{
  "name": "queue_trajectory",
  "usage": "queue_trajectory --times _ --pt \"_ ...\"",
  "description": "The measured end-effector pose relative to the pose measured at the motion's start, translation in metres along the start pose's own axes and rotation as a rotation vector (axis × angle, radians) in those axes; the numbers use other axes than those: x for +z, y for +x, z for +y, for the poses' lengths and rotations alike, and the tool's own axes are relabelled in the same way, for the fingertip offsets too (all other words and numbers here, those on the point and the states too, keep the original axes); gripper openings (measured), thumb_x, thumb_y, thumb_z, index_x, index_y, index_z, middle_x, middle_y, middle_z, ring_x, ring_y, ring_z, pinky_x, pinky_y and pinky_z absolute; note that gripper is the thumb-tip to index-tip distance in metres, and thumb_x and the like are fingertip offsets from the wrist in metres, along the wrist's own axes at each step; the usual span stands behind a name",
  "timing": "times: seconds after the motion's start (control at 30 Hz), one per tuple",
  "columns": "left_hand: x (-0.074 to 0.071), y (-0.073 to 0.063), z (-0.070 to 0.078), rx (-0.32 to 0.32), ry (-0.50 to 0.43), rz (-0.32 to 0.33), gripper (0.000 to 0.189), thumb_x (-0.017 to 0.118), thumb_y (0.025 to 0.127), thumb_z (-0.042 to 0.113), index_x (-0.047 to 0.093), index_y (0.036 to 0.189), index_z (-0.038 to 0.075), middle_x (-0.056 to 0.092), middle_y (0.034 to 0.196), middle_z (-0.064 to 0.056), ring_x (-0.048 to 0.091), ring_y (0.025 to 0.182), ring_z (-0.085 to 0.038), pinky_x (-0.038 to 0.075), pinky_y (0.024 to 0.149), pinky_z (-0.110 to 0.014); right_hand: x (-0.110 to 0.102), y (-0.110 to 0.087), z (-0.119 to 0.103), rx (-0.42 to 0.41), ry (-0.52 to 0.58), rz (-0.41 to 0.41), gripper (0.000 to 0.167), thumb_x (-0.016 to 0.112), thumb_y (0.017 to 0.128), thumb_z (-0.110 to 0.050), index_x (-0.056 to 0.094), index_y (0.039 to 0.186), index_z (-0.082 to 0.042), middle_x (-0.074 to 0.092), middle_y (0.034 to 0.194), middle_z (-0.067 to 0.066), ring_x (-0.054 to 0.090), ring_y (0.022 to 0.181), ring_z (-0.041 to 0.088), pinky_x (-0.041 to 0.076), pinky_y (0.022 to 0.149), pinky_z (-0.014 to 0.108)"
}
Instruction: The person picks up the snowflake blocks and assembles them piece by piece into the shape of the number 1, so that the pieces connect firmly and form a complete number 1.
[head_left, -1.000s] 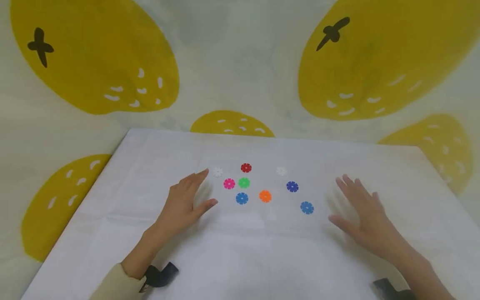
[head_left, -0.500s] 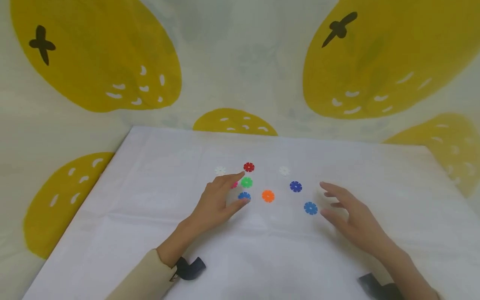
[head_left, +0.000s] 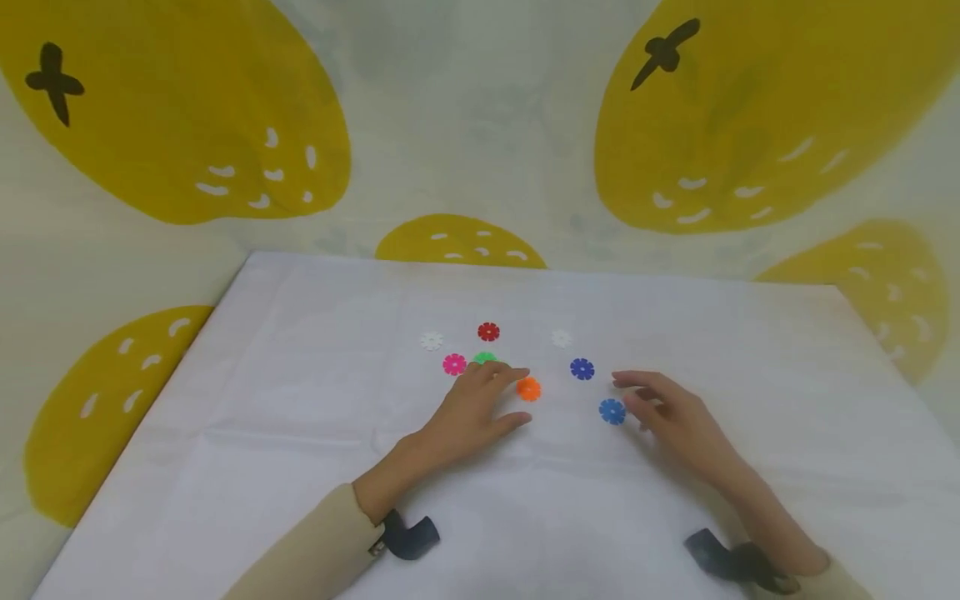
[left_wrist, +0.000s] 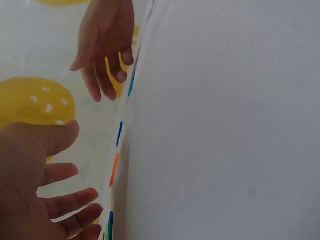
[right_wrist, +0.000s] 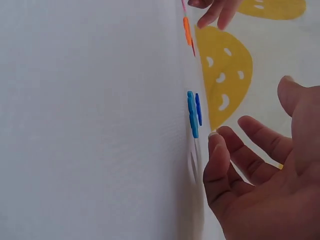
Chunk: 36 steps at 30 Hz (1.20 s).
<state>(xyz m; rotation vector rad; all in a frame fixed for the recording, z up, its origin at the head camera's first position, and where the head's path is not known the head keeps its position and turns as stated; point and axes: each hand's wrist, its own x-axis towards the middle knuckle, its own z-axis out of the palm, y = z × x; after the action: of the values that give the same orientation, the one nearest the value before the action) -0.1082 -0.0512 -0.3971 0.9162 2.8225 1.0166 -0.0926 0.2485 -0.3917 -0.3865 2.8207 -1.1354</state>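
Observation:
My left hand [head_left: 472,412] hovers over the left group of notched plastic discs, thumb and fingers apart, with nothing between them. The orange disc [head_left: 528,389] lies right by its fingertips. A green disc [head_left: 486,357] is partly covered by this hand, and a blue disc [left_wrist: 110,225] is hidden beneath it in the head view. My right hand [head_left: 678,425] holds nothing; its fingers are loosely bent close to the light blue disc [head_left: 612,412]. Just beyond that lies the dark blue disc [head_left: 582,369]. In the right wrist view, the right hand's fingers [right_wrist: 250,155] are spread and relaxed.
Farther back on the white-covered table [head_left: 300,333] lie a red disc [head_left: 489,332] and two white discs, one on the left [head_left: 431,341], one on the right [head_left: 561,338]. A pink disc [head_left: 454,364] sits left of the green one. Behind hangs a lemon-print cloth [head_left: 465,125].
My left hand has moved right from beside the discs to over the left group. My right hand has come left toward the light blue disc, its fingers bending more. The discs appear unmoved.

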Motion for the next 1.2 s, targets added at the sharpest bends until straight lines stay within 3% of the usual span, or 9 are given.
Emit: queue_trajectory --times 0.1,0.23,0.3,0.37,0.47,0.53,0.77,1.2 --pt "0.007 0.004 0.002 0.003 0.003 -0.006 0.055 0.07 0.088 0.03 0.052 0.136 0.013 0.051 0.126 -0.005 0.044 0.119 -0.02 0.042 0.096 -0.037 0.002 0.002 0.005 0.051 0.035 -0.023 0.038 0.049 0.1 -0.035 0.051 0.135 -0.02 0.058 0.127 0.004 0.059 0.084 0.021 0.051 0.067 0.028" --pt "0.019 0.005 0.0 0.022 0.056 -0.008 0.051 0.071 0.087 0.028 0.054 0.133 0.013 0.049 0.127 -0.007 0.044 0.114 -0.021 0.042 0.092 -0.035 0.006 0.001 0.012 0.106 0.032 -0.029 0.04 0.05 0.099 -0.039 0.051 0.135 -0.023 0.055 0.131 0.003 0.057 0.101 0.026 0.05 0.08 0.04" --pt "0.024 0.004 -0.002 0.042 0.081 -0.001 0.05 0.072 0.087 0.026 0.056 0.131 0.012 0.049 0.127 -0.008 0.045 0.111 -0.022 0.041 0.09 -0.035 0.008 0.0 0.014 0.123 0.023 -0.018 0.04 0.053 0.097 -0.042 0.053 0.134 -0.026 0.057 0.126 0.001 0.055 0.103 0.024 0.048 0.084 0.042" --pt "0.027 0.001 -0.004 0.071 0.088 0.018 0.048 0.072 0.086 0.024 0.057 0.129 0.011 0.049 0.126 -0.009 0.045 0.108 -0.022 0.04 0.089 -0.035 0.011 -0.001 0.017 0.12 0.018 0.001 0.039 0.057 0.095 -0.043 0.055 0.131 -0.028 0.06 0.112 0.001 0.055 0.098 0.022 0.048 0.081 0.036" --pt "0.03 -0.001 -0.005 0.103 0.076 0.053 0.046 0.073 0.085 0.02 0.058 0.128 0.01 0.05 0.124 -0.008 0.045 0.105 -0.021 0.04 0.087 -0.036 0.014 -0.002 0.02 0.085 0.012 0.026 0.038 0.064 0.091 -0.04 0.058 0.126 -0.03 0.054 0.089 -0.001 0.05 0.077 0.017 0.045 0.063 0.026" --pt "0.031 -0.001 -0.006 0.118 0.074 0.072 0.045 0.072 0.086 0.02 0.058 0.127 0.01 0.05 0.123 -0.007 0.045 0.105 -0.021 0.039 0.087 -0.036 0.014 -0.003 0.021 0.049 0.008 0.039 0.038 0.069 0.088 -0.037 0.059 0.124 -0.03 0.051 0.082 -0.001 0.049 0.072 0.015 0.042 0.058 0.023" --pt "0.032 0.002 -0.01 0.13 0.064 0.091 0.04 0.07 0.087 0.017 0.06 0.125 0.009 0.052 0.12 -0.004 0.046 0.107 -0.019 0.039 0.092 -0.035 0.013 -0.001 0.022 -0.022 -0.019 0.055 0.041 0.076 0.083 -0.031 0.062 0.121 -0.027 0.05 0.081 -0.005 0.047 0.07 0.013 0.042 0.057 0.022" --pt "0.035 0.003 -0.011 0.057 0.078 0.065 0.045 0.071 0.087 0.022 0.059 0.129 0.007 0.051 0.115 -0.004 0.046 0.106 -0.017 0.042 0.089 -0.031 0.018 0.001 0.021 -0.036 -0.134 0.08 0.036 0.078 0.081 -0.023 0.067 0.115 -0.024 0.049 0.082 -0.006 0.045 0.069 0.012 0.04 0.056 0.022"
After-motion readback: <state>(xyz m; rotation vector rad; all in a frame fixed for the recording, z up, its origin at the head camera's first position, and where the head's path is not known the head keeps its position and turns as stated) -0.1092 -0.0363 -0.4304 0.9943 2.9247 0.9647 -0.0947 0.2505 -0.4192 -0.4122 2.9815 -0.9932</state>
